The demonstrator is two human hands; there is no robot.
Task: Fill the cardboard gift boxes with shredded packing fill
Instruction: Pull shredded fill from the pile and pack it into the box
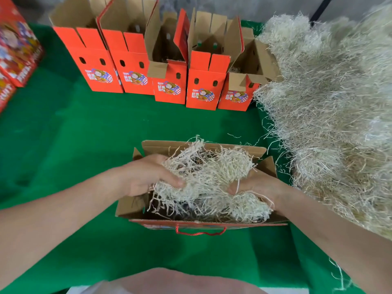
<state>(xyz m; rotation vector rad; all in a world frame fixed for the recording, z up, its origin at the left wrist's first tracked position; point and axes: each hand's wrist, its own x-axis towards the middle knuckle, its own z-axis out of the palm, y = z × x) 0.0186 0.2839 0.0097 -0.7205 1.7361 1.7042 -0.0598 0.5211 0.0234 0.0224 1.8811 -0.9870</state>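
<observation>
An open cardboard gift box [212, 146] with a red rope handle sits on the green cloth right in front of me. A wad of pale shredded fill [209, 177] bulges out of its top. My left hand [146, 175] grips the wad's left side, thumb curled over the strands. My right hand [258, 185] holds the right side, with strands draped across its fingers. The box's bottom is hidden under the fill.
Several orange gift boxes [169, 81] stand open in a row at the back. A big heap of shredded fill [331, 107] covers the right side of the table [63, 134]. Printed red boxes [14, 52] lie stacked at the far left.
</observation>
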